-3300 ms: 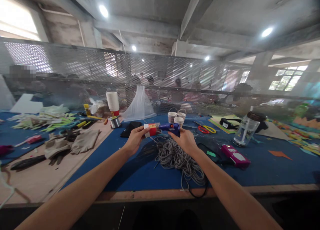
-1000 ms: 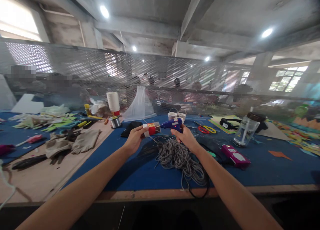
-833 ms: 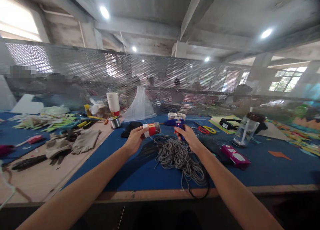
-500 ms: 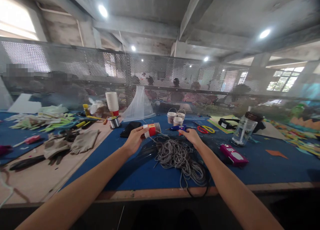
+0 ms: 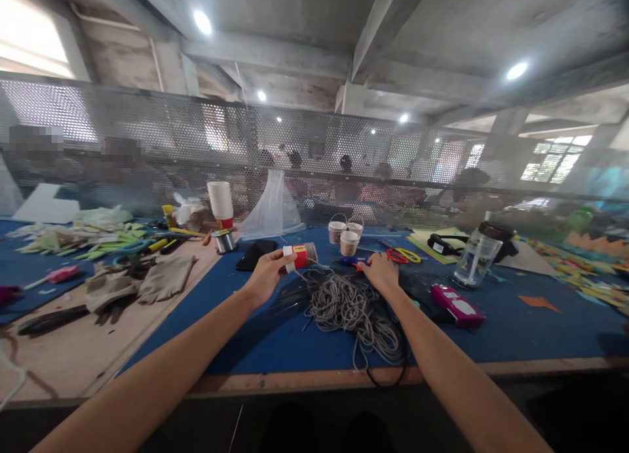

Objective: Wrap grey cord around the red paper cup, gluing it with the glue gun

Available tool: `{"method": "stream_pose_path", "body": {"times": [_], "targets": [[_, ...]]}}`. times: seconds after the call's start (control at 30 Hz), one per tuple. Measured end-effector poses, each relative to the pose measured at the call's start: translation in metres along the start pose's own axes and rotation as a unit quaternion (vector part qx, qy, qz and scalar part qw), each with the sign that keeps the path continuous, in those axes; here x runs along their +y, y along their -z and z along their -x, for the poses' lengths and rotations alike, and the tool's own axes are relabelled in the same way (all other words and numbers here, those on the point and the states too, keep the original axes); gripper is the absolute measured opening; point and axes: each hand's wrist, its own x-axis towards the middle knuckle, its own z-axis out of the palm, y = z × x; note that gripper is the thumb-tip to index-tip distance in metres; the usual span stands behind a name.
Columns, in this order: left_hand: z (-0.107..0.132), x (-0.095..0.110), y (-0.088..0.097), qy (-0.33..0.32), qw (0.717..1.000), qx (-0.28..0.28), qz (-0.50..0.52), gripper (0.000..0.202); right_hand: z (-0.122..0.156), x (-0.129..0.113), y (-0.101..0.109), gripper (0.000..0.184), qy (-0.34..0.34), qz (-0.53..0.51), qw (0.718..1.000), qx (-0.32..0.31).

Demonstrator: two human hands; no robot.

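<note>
Glue gun [image 5: 352,261] in our right hand [image 5: 384,271], centre frame, seems at the setting-down step; our left hand [image 5: 266,275] grips the paper cup [image 5: 298,257] just left (grey cord [image 5: 340,302] heaped below). Winding likely comes next, wanting free fingers.

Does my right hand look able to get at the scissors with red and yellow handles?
Probably yes. Your right hand is right beside the scissors, and nothing appears to lie between them, though it also touches the blue plastic glue gun, which it would likely need to leave first.
</note>
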Motion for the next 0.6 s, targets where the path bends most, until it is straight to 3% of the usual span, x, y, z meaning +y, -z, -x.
{"method": "stream_pose_path", "body": {"times": [0.1, 0.17, 0.23, 0.33, 0.4, 0.5, 0.6], "targets": [[0.001, 0.000, 0.000, -0.002, 1.000, -0.008, -0.001, 0.036, 0.010, -0.022, 0.006, 0.021, 0.099, -0.051, 0.992, 0.062], [0.001, 0.001, 0.000, -0.002, 1.000, -0.009, 0.001, 0.036, 0.017, -0.041, 0.010, 0.020, 0.171, -0.171, 0.970, 0.023], [0.002, 0.002, 0.000, -0.003, 1.000, -0.004, 0.004, 0.035, 0.025, -0.060, 0.013, 0.025, 0.220, -0.275, 0.934, -0.064], [0.003, 0.005, -0.001, -0.010, 1.000, 0.003, 0.008, 0.035, 0.033, -0.082, 0.013, 0.040, 0.228, -0.312, 0.914, -0.123], [0.003, 0.005, -0.002, -0.013, 1.000, 0.008, 0.007, 0.034, 0.035, -0.089, 0.011, 0.035, 0.223, -0.307, 0.918, -0.115], [0.002, 0.005, -0.001, -0.013, 1.000, 0.015, -0.001, 0.035, 0.035, -0.092, 0.005, 0.010, 0.237, -0.316, 0.916, -0.068], [0.001, 0.003, 0.000, -0.011, 1.000, 0.004, -0.010, 0.036, 0.034, -0.089, 0.002, 0.008, 0.279, -0.326, 0.903, -0.008]]}}
